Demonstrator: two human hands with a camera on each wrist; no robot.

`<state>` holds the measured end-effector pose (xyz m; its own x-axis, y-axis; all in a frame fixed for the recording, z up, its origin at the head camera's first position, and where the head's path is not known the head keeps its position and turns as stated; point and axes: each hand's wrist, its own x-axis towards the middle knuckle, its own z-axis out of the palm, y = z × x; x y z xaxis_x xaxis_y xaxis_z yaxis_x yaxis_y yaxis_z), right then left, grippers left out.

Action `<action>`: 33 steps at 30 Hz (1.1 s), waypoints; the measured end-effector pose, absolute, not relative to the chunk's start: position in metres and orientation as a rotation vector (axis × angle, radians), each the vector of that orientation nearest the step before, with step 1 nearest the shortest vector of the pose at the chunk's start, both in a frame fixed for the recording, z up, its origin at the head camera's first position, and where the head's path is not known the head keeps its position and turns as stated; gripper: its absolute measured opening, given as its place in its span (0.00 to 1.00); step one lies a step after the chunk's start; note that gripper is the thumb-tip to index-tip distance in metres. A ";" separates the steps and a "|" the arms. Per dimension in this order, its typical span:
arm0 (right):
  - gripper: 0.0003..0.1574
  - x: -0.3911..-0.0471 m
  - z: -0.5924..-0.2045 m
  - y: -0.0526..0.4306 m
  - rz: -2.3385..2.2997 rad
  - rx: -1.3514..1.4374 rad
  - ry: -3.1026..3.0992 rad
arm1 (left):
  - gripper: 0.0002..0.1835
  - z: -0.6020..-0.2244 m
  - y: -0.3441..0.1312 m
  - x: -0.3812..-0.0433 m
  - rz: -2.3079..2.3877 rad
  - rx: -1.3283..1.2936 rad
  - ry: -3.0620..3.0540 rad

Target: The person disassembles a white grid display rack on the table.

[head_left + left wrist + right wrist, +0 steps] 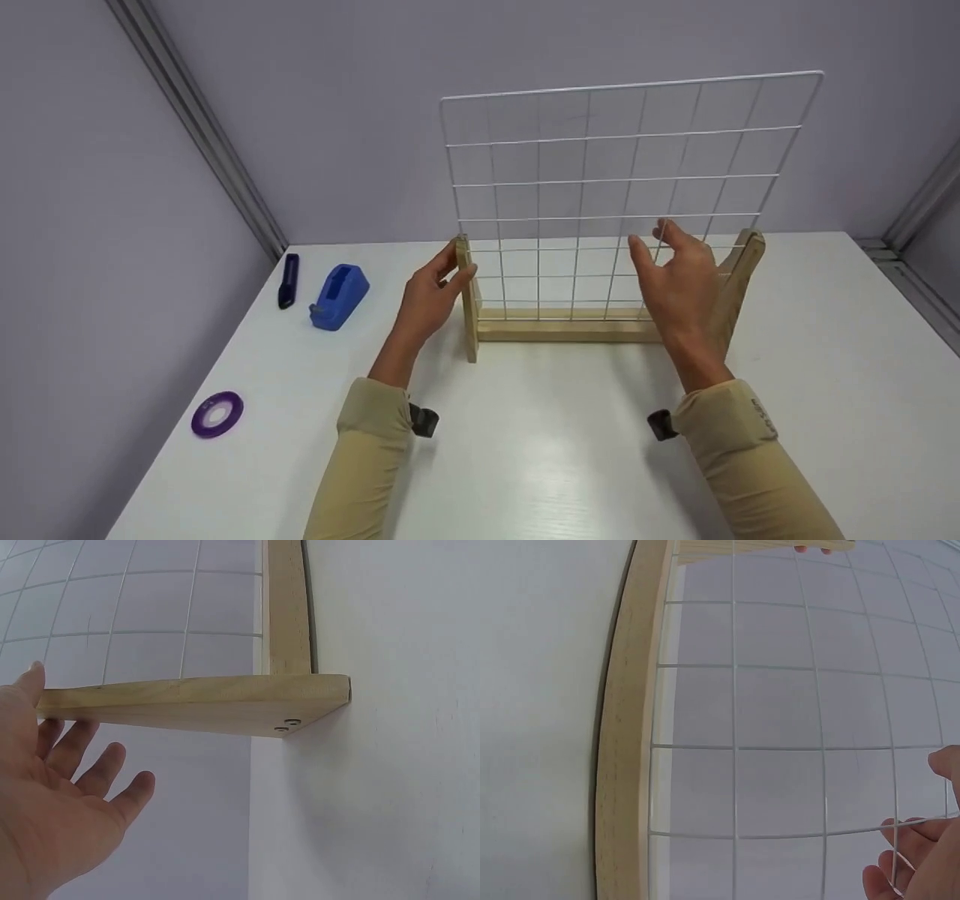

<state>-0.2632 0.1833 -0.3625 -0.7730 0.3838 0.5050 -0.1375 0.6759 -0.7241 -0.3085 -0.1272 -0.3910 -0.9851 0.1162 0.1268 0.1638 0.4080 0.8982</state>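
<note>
A white wire grid (559, 182) stands tilted in a wooden stand with a low crossbar (570, 331) and two side boards. My left hand (430, 298) holds the upper part of the left side board (202, 701), thumb on one face and fingertips on the other. Two screw heads (292, 722) show near that board's lower end. Close to the right side board (739, 289), my right hand (682, 289) is at the grid with thumb and fingers spread apart. In the right wrist view, some of its fingers (911, 840) show behind the wires.
On the white table (555, 480), a blue tape dispenser (341, 296) and a dark utility knife (289, 281) lie left of the stand. Nearer the left edge is a purple ring-shaped roll (217, 414). A grey wall (337, 135) rises behind the table.
</note>
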 end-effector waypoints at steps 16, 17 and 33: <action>0.35 -0.279 -0.376 0.159 1.118 -0.232 -2.091 | 0.34 -0.398 -0.128 -0.305 -1.851 -0.217 -2.430; 0.36 -0.280 -0.377 0.158 1.120 -0.228 -2.080 | 0.34 -0.398 -0.128 -0.305 -1.862 -0.214 -2.419; 0.35 -0.289 -0.387 0.154 1.171 -0.236 -1.956 | 0.32 -0.406 -0.122 -0.308 -1.955 -0.213 -2.354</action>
<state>-0.2893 0.1536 -0.3872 -0.6425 0.5299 0.5536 -0.2377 0.5489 -0.8014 -0.3081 -0.1222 -0.4056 -0.9876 0.0595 0.1452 0.1537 0.1790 0.9718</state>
